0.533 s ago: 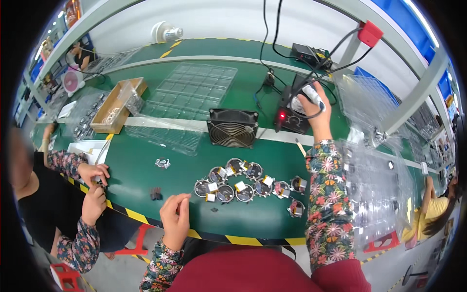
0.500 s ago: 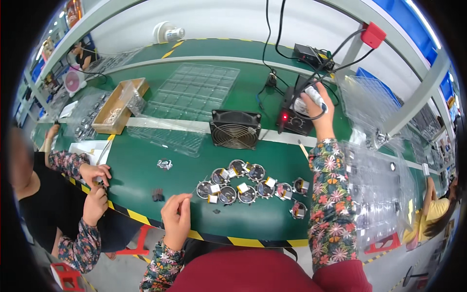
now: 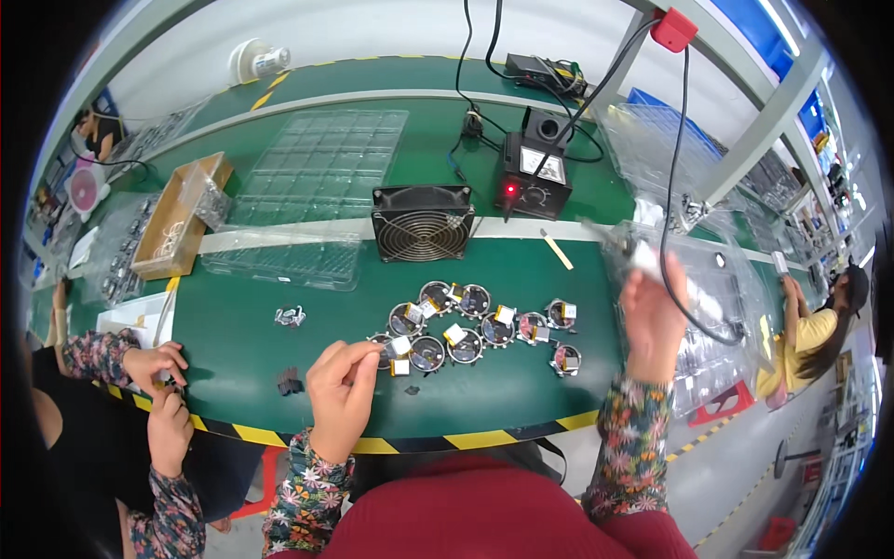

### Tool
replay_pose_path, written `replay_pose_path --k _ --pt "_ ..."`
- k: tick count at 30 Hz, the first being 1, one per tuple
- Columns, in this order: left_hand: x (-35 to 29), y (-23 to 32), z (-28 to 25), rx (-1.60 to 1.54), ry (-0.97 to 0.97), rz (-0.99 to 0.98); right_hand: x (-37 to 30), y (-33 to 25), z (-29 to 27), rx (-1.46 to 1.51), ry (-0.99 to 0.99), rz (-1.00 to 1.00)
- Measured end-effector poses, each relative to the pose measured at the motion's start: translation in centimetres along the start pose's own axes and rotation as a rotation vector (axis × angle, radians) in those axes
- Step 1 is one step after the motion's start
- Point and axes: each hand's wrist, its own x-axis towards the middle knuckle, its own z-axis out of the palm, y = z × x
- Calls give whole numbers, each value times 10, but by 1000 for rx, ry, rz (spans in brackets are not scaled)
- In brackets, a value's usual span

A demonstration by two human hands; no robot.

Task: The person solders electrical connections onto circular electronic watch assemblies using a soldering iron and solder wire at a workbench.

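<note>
My right hand (image 3: 652,321) is raised over the right side of the bench, its fingers wrapped round a soldering iron (image 3: 644,259). The iron has a pale handle, blurred by motion, and a black cable loops down beside it. My left hand (image 3: 343,387) is closed in a pinch at the left end of a cluster of round circuit boards (image 3: 465,347). A thin wire seems to be between its fingertips, hard to make out now. Small white-and-yellow battery packs (image 3: 454,334) sit on several of the boards.
A black soldering station (image 3: 533,182) with a red light stands behind the boards, beside a square fan (image 3: 424,224). Clear plastic trays (image 3: 321,168) lie left and right. A wooden box (image 3: 182,219) is at left, near a co-worker's hands (image 3: 163,391). A small stick (image 3: 557,250) lies behind.
My right hand has come away from the soldering station toward me and to the right, carrying the soldering iron. My left hand stays in its pinch by the boards. The view has shifted.
</note>
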Motion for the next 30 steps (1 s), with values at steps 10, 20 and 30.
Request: replay_pose_path --k 10,20,30 --pt "-11 4 -5 13 45 6 -62 53 -16 252 -408 352" --pt "-3 13 -11 244 167 141 -42 75 7 83 -624 269" --pt "-30 -14 -18 292 233 -78 -42 81 33 -309 -870 172"
